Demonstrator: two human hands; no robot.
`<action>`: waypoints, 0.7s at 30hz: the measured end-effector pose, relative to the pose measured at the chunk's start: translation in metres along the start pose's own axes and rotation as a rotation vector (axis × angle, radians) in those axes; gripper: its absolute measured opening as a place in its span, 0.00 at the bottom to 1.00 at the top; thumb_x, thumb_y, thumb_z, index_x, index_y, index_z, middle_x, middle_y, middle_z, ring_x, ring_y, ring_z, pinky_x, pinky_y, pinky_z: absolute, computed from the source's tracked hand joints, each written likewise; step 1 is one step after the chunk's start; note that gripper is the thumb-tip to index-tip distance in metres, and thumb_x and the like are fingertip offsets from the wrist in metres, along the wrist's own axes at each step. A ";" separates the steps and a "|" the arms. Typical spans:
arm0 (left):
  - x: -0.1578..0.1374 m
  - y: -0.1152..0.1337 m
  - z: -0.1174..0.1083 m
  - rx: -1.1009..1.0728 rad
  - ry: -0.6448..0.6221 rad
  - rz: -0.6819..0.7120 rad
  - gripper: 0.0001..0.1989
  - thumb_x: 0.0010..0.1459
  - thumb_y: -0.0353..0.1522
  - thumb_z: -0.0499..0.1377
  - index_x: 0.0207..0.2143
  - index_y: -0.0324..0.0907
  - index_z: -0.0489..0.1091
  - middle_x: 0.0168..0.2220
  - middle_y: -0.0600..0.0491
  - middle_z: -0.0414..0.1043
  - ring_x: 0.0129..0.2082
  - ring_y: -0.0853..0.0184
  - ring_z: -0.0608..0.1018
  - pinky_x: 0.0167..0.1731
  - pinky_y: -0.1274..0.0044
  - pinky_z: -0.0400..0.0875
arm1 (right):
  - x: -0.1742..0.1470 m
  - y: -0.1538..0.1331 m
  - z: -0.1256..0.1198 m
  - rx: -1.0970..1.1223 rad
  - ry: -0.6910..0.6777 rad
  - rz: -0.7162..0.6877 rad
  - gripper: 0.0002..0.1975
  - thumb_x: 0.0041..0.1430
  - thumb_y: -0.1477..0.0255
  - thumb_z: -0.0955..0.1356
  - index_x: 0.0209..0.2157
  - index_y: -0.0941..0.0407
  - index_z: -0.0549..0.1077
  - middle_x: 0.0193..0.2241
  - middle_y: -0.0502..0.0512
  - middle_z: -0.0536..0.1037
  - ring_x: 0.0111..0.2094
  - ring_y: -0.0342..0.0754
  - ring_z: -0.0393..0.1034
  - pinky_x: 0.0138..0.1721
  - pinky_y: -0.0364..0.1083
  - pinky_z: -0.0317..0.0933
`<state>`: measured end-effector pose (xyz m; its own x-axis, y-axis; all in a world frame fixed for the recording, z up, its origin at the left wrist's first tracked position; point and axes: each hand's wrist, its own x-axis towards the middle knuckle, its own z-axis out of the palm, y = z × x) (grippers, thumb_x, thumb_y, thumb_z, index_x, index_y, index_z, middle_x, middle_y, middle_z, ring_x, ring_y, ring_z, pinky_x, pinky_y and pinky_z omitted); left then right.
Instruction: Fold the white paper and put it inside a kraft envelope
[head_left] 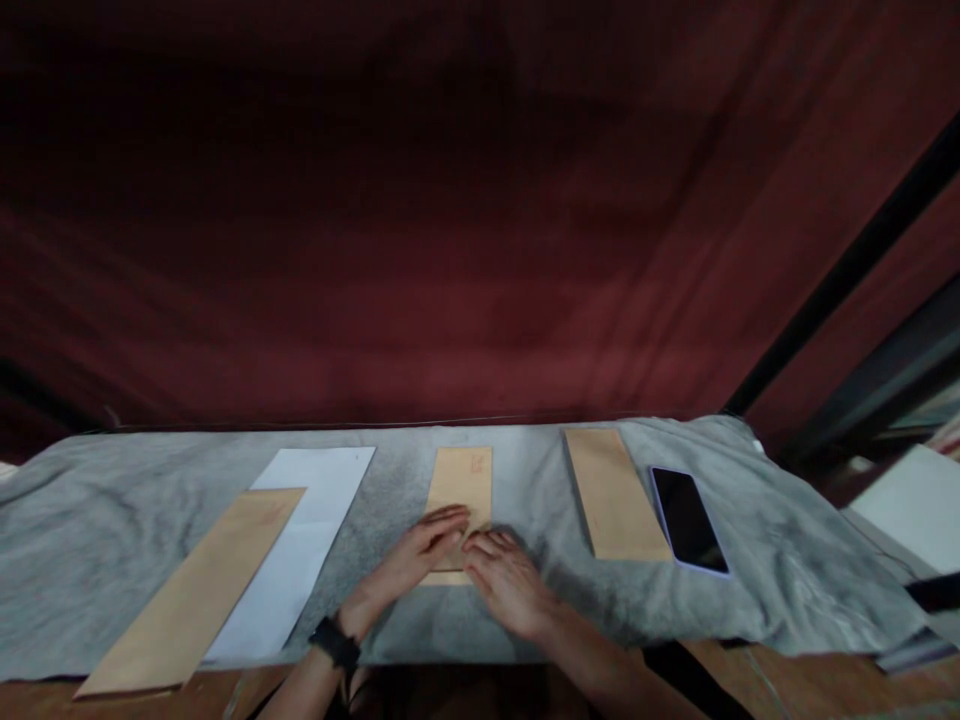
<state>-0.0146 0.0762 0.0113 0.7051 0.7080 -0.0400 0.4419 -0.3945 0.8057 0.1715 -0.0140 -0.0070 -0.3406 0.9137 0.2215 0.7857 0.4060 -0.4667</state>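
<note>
A brown paper envelope [459, 480] lies upright on the grey cloth right in front of me, with small reddish marks near its top right corner. My left hand [429, 545] rests across its left side, fingers stretched out and lying flat on the paper. From the right, my right hand [504, 578] lies on the envelope's right edge, its fingers slightly bent and apart from the left hand's. Between and below the fingertips, a crosswise line shows near the envelope's lower end. Part of the paper is hidden under both hands.
To the left, another brown envelope [202, 580] overlaps white paper sheets [322, 510] and reaches past the front edge. A brown envelope stack [615, 495] lies on the right, beside a phone [688, 520] with a dark screen. Behind the grey cloth [525, 470] hangs a dark red curtain [465, 300].
</note>
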 end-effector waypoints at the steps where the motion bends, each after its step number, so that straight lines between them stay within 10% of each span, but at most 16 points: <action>1: 0.000 0.000 -0.002 -0.008 -0.016 0.001 0.24 0.65 0.45 0.53 0.58 0.45 0.71 0.63 0.47 0.66 0.64 0.60 0.66 0.64 0.65 0.58 | 0.001 0.000 0.003 -0.011 0.010 0.004 0.10 0.69 0.74 0.62 0.40 0.54 0.74 0.43 0.53 0.77 0.46 0.48 0.69 0.52 0.49 0.61; 11: -0.009 -0.023 0.011 0.468 -0.122 -0.042 0.33 0.63 0.40 0.56 0.68 0.54 0.50 0.72 0.51 0.44 0.71 0.57 0.46 0.67 0.55 0.41 | 0.001 0.004 0.013 -0.052 0.032 0.000 0.12 0.66 0.74 0.63 0.50 0.54 0.71 0.49 0.56 0.75 0.50 0.51 0.68 0.53 0.52 0.62; 21: -0.019 -0.011 0.020 0.596 -0.039 0.034 0.28 0.66 0.35 0.52 0.67 0.47 0.55 0.70 0.46 0.51 0.69 0.58 0.54 0.66 0.57 0.49 | 0.035 0.055 -0.005 -0.106 0.030 0.069 0.23 0.71 0.67 0.56 0.64 0.56 0.63 0.65 0.57 0.64 0.65 0.49 0.56 0.66 0.54 0.50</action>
<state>-0.0223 0.0554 -0.0085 0.7393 0.6715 -0.0508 0.6456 -0.6852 0.3372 0.2057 0.0404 -0.0203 -0.2700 0.9378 0.2181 0.8572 0.3373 -0.3893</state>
